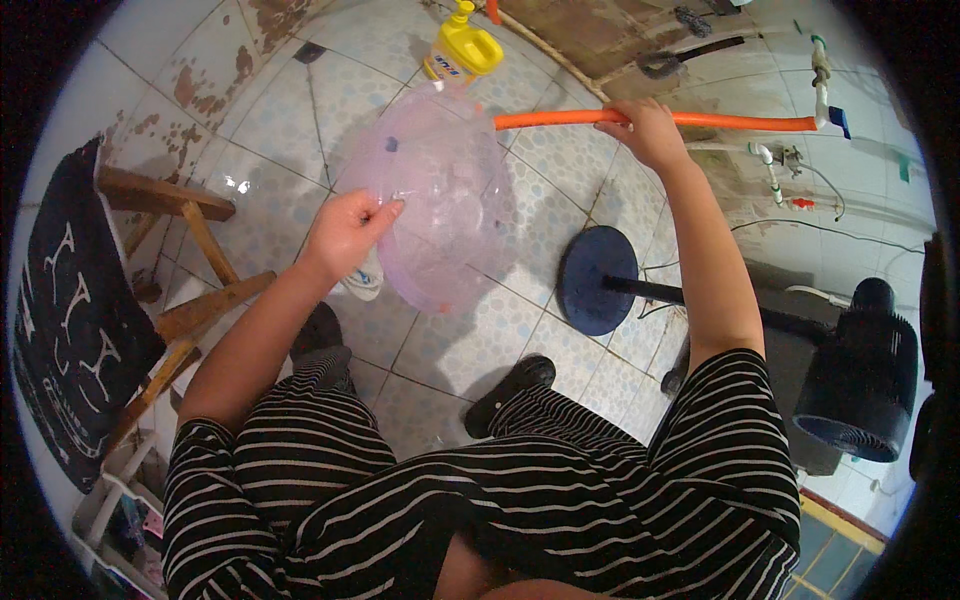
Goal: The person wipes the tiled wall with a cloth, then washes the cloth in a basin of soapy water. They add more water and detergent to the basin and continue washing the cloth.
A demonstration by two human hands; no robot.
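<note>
My left hand point(347, 231) pinches the left side of a translucent pink plastic basin point(442, 195), which is held above the tiled floor. Out to the right, my right hand point(646, 133) is closed around an orange hose point(555, 118). One end of the hose meets the white pipe and blue-handled valve point(838, 120) on the wall; the other end reaches the basin's upper right edge. Behind the basin's far rim stands a yellow pump bottle point(463, 49). Partly hidden below my left hand is a whitish cloth-like thing point(364, 280).
A black pedestal fan point(859, 375) with a round base point(598, 280) stands on the right. At the left are a wooden stool or chair frame point(206, 247), a black printed cloth point(75, 322) and a white rack point(112, 517). Thin cables run along the right wall.
</note>
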